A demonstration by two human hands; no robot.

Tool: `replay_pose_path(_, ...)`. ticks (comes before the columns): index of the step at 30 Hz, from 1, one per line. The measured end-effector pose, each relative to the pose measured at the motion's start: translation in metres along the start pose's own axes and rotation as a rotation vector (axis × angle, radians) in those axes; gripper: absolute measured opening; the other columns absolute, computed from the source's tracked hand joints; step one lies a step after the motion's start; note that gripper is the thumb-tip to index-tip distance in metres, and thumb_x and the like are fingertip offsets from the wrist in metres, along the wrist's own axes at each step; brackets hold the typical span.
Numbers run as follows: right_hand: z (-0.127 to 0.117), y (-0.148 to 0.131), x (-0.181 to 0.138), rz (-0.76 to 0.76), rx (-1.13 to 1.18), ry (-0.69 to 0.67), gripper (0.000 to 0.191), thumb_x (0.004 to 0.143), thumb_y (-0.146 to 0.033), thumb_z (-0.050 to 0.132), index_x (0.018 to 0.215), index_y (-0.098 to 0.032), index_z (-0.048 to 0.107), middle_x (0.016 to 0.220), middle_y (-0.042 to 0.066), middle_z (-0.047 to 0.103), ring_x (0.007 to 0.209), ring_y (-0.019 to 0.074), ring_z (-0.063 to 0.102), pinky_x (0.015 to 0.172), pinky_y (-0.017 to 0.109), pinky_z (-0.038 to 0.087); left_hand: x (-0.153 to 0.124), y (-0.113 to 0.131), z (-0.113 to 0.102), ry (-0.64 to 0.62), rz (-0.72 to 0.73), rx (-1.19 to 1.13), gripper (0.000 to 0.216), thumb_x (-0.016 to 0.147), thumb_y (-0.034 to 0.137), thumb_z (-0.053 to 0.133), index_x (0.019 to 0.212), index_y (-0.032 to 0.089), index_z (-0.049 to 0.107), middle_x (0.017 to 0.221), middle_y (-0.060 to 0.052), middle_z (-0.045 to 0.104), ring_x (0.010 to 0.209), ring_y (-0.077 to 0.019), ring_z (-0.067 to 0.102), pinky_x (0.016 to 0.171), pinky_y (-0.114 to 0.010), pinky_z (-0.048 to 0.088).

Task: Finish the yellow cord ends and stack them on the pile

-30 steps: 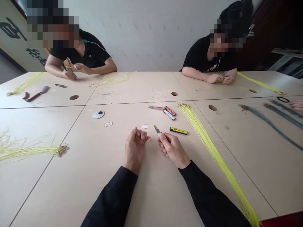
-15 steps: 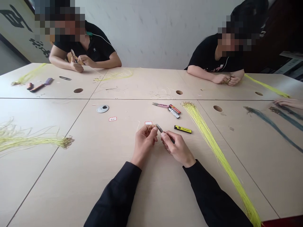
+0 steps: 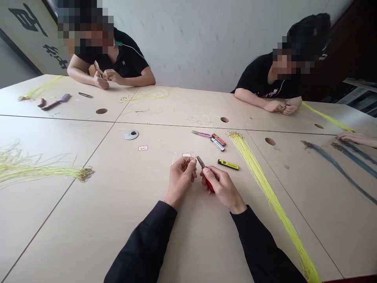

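Observation:
My left hand (image 3: 183, 173) pinches a thin pale-yellow cord (image 3: 174, 156) between thumb and forefinger. A tiny piece stands up at the fingertips, too small to name. In my right hand (image 3: 222, 184) are pliers (image 3: 209, 180) with red handles, the metal jaws pointing up and left, just right of the left thumb and apart from it. Right of the hands runs a long bundle of yellow cords (image 3: 269, 192) with small metal ends. A yellow-and-black lighter (image 3: 228, 164) lies close to the right hand.
Beyond the hands lie pink-handled thread snips (image 3: 202, 134), a red lighter (image 3: 218, 139) and a white lighter (image 3: 217, 144). Another yellow cord bundle (image 3: 44, 172) is at left, teal bundles (image 3: 338, 165) at right. A grey disc (image 3: 130, 135) covers a table hole. Two people work opposite; another person's hand (image 3: 355, 137) rests far right.
The pliers have pulled back slightly from the left fingertips, and their red handles now show in my right hand. The whole view has tilted a little.

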State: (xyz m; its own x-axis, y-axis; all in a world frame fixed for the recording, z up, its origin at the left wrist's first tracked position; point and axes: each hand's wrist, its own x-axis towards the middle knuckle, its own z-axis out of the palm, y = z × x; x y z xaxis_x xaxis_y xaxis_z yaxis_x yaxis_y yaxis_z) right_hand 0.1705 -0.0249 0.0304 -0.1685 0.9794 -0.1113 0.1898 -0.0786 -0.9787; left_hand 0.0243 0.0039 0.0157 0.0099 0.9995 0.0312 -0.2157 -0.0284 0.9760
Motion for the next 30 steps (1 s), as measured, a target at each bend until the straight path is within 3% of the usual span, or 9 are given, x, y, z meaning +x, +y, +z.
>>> replay_pose_path(12, -0.0005, -0.0023, -0.0002, -0.002, -0.009, -0.034, 0.041, 0.096, -0.058, 0.049, 0.088, -0.019, 0.058, 0.067, -0.001, 0.051, 0.057, 0.0133, 0.047, 0.049, 0.026, 0.036, 0.0, -0.0037, -0.0009, -0.001, 0.007, 0.029, 0.03, 0.089, 0.045, 0.064, 0.08, 0.017, 0.06, 0.057, 0.004, 0.053, 0.047, -0.0081, 0.045, 0.047, -0.021, 0.037)
replay_pose_path(22, -0.006, -0.0098, -0.0029, -0.122, -0.278, 0.055, 0.036, 0.098, -0.048, 0.049, 0.083, -0.018, 0.061, 0.073, 0.0, 0.055, 0.068, 0.0148, 0.048, 0.064, 0.028, 0.038, -0.0007, 0.0003, 0.0011, -0.006, 0.02, 0.072, 0.028, 0.089, 0.043, 0.064, 0.078, 0.017, 0.059, 0.059, 0.003, 0.052, 0.051, -0.0084, 0.046, 0.051, -0.022, 0.039)
replay_pose_path(30, -0.0089, -0.0062, -0.0021, -0.094, -0.232, 0.031, 0.036, 0.098, -0.051, 0.049, 0.084, -0.019, 0.06, 0.072, -0.001, 0.053, 0.063, 0.0142, 0.046, 0.061, 0.028, 0.038, -0.0016, 0.0026, 0.0013, -0.006, 0.018, 0.07, 0.029, 0.089, 0.041, 0.064, 0.074, 0.017, 0.058, 0.058, 0.003, 0.052, 0.05, -0.0083, 0.045, 0.052, -0.022, 0.038)
